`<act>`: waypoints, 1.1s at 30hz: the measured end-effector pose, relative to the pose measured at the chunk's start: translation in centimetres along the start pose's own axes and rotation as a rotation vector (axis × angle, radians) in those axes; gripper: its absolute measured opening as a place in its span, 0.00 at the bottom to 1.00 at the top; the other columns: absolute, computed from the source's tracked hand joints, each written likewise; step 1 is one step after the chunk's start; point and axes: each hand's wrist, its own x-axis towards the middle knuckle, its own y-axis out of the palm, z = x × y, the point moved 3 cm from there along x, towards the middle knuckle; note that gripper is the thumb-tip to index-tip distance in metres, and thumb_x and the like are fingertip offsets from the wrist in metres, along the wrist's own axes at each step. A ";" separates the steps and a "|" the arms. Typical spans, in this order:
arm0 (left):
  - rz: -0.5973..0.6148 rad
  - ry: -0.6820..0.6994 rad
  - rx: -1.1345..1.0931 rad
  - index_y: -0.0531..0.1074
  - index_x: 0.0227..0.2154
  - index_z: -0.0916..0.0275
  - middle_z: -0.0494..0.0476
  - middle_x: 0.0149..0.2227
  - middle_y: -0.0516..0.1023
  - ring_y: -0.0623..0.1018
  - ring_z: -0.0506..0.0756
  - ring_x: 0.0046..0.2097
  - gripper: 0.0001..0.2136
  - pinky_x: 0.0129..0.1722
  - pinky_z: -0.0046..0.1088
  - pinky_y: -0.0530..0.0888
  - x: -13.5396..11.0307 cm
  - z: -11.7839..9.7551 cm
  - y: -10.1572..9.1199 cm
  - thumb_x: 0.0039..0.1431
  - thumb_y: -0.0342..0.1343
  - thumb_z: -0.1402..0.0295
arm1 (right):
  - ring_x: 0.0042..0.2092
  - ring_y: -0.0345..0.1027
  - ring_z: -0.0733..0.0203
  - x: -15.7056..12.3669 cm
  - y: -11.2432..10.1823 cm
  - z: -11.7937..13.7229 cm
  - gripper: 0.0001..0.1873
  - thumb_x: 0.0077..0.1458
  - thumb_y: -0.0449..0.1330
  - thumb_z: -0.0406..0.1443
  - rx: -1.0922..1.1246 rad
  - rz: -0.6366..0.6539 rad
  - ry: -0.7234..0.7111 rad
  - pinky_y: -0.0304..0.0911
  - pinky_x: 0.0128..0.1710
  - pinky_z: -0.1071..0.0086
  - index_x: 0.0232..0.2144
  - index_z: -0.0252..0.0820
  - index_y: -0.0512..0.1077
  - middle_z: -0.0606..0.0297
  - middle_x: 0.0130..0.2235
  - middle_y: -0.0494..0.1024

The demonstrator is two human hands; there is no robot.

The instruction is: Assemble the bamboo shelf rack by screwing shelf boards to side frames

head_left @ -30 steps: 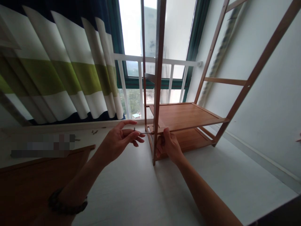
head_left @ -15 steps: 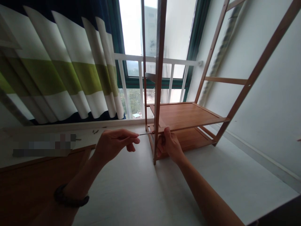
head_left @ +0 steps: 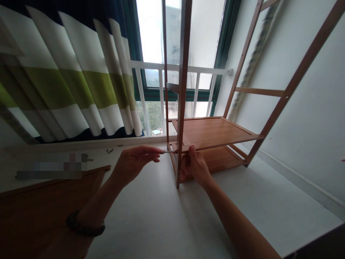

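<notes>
A tall wooden shelf frame (head_left: 182, 93) stands on the white floor in front of a window. My left hand (head_left: 134, 162) pinches a thin metal hex key (head_left: 169, 151) whose tip meets the front upright at the level of the lower shelf board (head_left: 212, 131). My right hand (head_left: 194, 166) is wrapped round that front upright just below the board. A dark bead bracelet (head_left: 84, 227) sits on my left wrist.
A loose brown wooden panel (head_left: 40, 208) lies on the floor at the left. Small screws (head_left: 109, 150) lie near the window ledge. A striped curtain (head_left: 67, 79) hangs at the left, a white railing (head_left: 172, 68) crosses the window, and a white wall runs along the right.
My left hand went from spread fingers to a closed pinch on the hex key and has turned it, fingers now nearer the upright. My right hand has stayed on the post.
</notes>
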 end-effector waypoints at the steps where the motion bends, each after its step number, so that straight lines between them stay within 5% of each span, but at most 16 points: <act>1: -0.005 0.040 0.013 0.78 0.28 0.61 0.56 0.32 0.79 0.76 0.51 0.29 0.06 0.28 0.26 0.75 0.1 0.0 -0.1 0.45 0.64 0.68 | 0.13 0.59 0.67 0.0 0.0 0.0 0.38 0.51 0.40 0.61 -0.009 0.001 0.003 0.51 0.14 0.74 0.07 0.41 0.59 0.68 0.09 0.59; 3: -0.001 0.051 0.036 0.78 0.27 0.61 0.55 0.31 0.76 0.72 0.49 0.28 0.05 0.24 0.23 0.72 0.2 0.3 -0.1 0.45 0.64 0.68 | 0.13 0.59 0.67 0.0 0.0 0.1 0.38 0.51 0.40 0.61 -0.021 0.001 0.002 0.51 0.14 0.73 0.07 0.41 0.59 0.67 0.09 0.59; 7: 0.066 -0.189 -0.010 0.78 0.31 0.62 0.49 0.19 0.69 0.66 0.46 0.22 0.09 0.19 0.21 0.65 0.0 1.4 0.4 0.47 0.63 0.65 | 0.12 0.59 0.66 0.0 0.0 0.2 0.37 0.51 0.41 0.61 -0.007 -0.013 0.004 0.51 0.13 0.73 0.07 0.41 0.59 0.68 0.09 0.58; 10: 0.054 -0.271 -0.152 0.78 0.28 0.64 0.52 0.20 0.73 0.66 0.46 0.20 0.09 0.19 0.23 0.65 -0.1 1.6 1.0 0.46 0.63 0.64 | 0.13 0.60 0.66 0.0 0.0 0.2 0.37 0.52 0.42 0.61 0.012 -0.008 -0.003 0.52 0.14 0.73 0.07 0.41 0.59 0.69 0.10 0.58; 21: -0.018 -0.313 -0.334 0.77 0.31 0.65 0.55 0.28 0.78 0.73 0.48 0.27 0.09 0.29 0.24 0.72 0.0 1.9 0.7 0.46 0.64 0.67 | 0.13 0.60 0.66 0.0 0.0 0.1 0.37 0.53 0.41 0.60 0.012 0.010 -0.001 0.51 0.13 0.73 0.07 0.40 0.60 0.67 0.09 0.59; 28: -0.182 -0.109 -0.489 0.69 0.34 0.60 0.44 0.29 0.71 0.74 0.45 0.29 0.16 0.27 0.17 0.71 -0.1 1.3 1.7 0.41 0.65 0.76 | 0.13 0.59 0.67 0.0 0.0 0.0 0.38 0.52 0.41 0.61 0.002 0.000 -0.005 0.50 0.13 0.74 0.07 0.40 0.59 0.67 0.09 0.59; 33: -0.258 -0.153 -0.545 0.71 0.32 0.63 0.50 0.34 0.74 0.76 0.47 0.31 0.14 0.30 0.20 0.73 -0.2 2.0 2.2 0.41 0.66 0.72 | 0.12 0.59 0.67 0.0 0.1 0.2 0.38 0.50 0.42 0.62 0.014 -0.007 -0.005 0.50 0.13 0.75 0.07 0.40 0.59 0.69 0.09 0.58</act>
